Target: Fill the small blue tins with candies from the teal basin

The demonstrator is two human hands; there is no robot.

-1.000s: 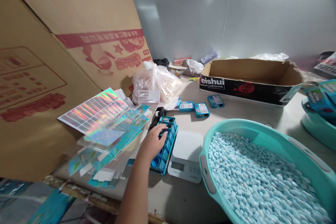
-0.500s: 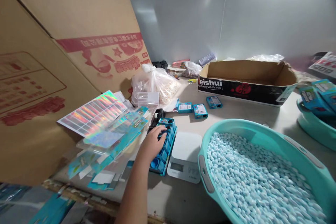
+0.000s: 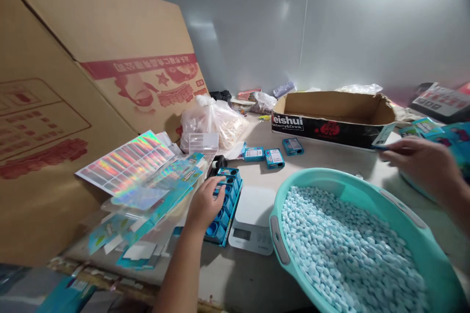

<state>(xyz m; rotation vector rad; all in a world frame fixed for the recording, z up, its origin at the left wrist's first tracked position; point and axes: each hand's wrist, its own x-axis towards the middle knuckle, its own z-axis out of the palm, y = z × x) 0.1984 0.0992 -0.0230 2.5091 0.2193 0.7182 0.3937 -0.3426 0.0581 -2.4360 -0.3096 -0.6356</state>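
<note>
My left hand (image 3: pixel 206 200) rests on a row of small blue boxes (image 3: pixel 222 216) with round openings, standing in a narrow blue tray. Its fingers are stretched over the far boxes and its thumb is apart. At the right, my right hand (image 3: pixel 422 161) pinches a small flat teal-and-white carton (image 3: pixel 384 138) beside the open cardboard box. A white kitchen scale (image 3: pixel 253 217) lies just right of the tray. Next to the scale is a turquoise tub (image 3: pixel 319 173) filled with pale blue candies (image 3: pixel 341 244).
Several small blue boxes (image 3: pixel 274 157) lie behind the scale. An open black-printed cardboard box (image 3: pixel 330 132) stands at the back. Shiny sticker sheets (image 3: pixel 128 161) and flat packaging cover the left side, near a tied plastic bag (image 3: pixel 213 120) and a large carton (image 3: pixel 147 29).
My right hand has come into view at the right with a flat carton pinched in it. My left hand stays on the row of boxes. The view has shifted slightly.
</note>
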